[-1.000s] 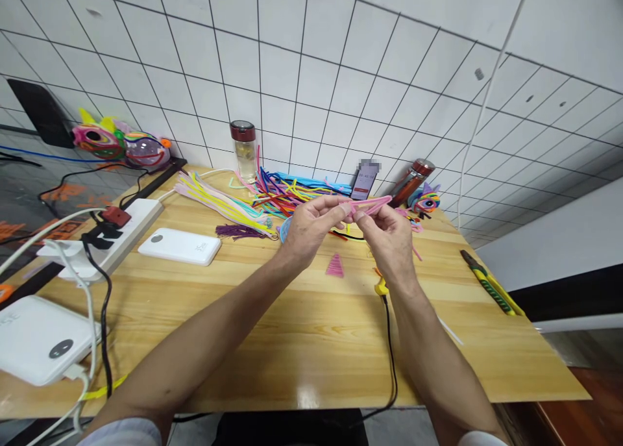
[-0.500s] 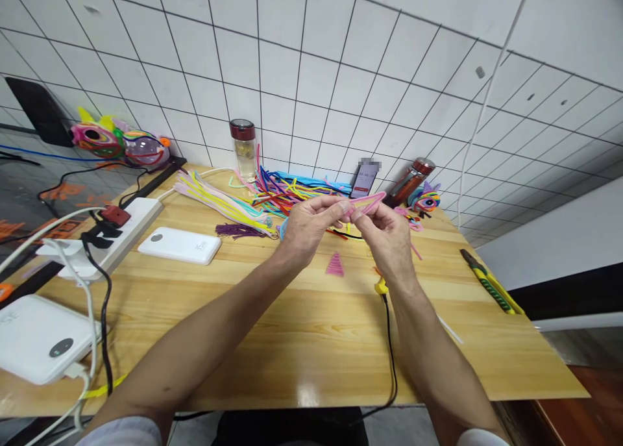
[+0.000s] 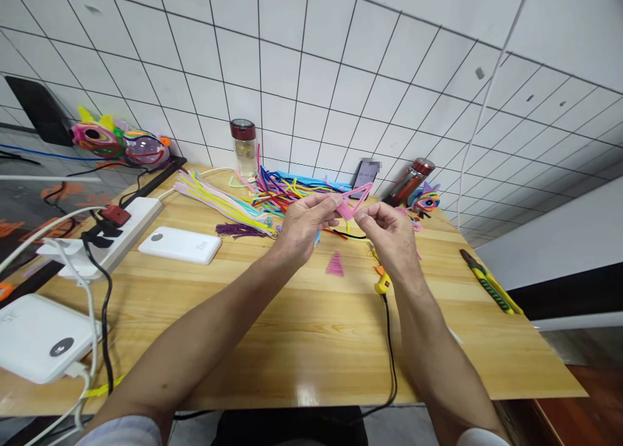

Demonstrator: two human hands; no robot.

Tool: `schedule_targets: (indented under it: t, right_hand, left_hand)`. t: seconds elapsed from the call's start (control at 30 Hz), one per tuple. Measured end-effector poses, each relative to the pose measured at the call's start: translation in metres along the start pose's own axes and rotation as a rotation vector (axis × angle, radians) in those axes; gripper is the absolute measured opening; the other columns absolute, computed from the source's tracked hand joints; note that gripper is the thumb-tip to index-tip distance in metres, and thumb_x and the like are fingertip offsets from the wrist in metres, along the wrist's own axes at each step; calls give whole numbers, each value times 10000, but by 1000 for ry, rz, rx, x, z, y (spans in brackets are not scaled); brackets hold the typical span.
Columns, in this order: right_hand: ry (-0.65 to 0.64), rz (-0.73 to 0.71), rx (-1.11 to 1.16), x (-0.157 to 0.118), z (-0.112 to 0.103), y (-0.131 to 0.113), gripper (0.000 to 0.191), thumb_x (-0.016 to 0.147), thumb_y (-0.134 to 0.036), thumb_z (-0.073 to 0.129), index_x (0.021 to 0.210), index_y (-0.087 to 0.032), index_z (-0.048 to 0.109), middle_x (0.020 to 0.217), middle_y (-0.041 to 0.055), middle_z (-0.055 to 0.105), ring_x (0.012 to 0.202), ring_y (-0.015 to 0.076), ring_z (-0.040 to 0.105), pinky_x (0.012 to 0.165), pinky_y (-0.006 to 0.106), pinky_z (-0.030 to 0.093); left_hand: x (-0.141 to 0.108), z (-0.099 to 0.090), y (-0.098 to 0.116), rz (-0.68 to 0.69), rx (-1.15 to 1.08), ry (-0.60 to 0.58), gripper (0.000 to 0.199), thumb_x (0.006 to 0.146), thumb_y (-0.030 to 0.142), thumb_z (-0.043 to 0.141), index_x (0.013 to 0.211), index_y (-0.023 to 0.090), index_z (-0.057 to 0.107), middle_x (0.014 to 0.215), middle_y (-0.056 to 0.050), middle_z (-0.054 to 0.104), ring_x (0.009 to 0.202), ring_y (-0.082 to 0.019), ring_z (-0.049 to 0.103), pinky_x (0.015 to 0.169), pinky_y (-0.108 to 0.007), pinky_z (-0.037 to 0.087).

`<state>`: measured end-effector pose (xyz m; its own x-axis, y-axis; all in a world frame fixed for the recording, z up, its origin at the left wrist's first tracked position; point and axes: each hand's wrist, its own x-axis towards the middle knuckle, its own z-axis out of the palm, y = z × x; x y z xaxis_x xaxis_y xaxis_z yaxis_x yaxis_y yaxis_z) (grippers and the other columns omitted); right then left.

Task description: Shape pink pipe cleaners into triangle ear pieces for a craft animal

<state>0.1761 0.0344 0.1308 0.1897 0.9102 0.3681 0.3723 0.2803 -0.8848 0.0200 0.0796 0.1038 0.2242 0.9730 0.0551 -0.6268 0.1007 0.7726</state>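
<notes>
My left hand (image 3: 302, 230) pinches a pink pipe cleaner (image 3: 347, 210) between thumb and fingers, above the table. Bent into a triangle, the pipe cleaner has a densely filled part at the left and an open loop at the upper right. My right hand (image 3: 392, 239) is closed in a pinch at the lower right corner of this shape. Below the hands lies a flat pink triangle of pipe cleaner (image 3: 335, 265). A yellow corded tool (image 3: 383, 284) rests beside my right wrist, its tip partly hidden.
Behind the hands spreads a pile of colourful pipe cleaners (image 3: 292, 189). A glass bottle (image 3: 244, 150), a phone (image 3: 365, 175) and a red-brown flask (image 3: 410, 181) stand near the wall. White power banks (image 3: 180, 245) and a power strip (image 3: 114, 241) lie left; a yellow-green cutter (image 3: 491, 284) lies right.
The pink shape has turned and its loop now opens into a clear triangle. My right hand has moved slightly down and away from my left, uncovering more of the yellow tool.
</notes>
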Motion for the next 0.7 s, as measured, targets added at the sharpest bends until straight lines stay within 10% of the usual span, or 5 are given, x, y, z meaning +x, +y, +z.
schedule_targets:
  t: [0.7]
  right_hand:
    - [-48,-17,-8,1,-1,-2,186,775,-395,699,725,-223,650,591,-52,534,541,109,416,548,280,344]
  left_hand:
    - [0,1,-4,2,-23,-31,495,580,491,1048,831,158,782,789,-33,793,706,-133,718,757,-265,588]
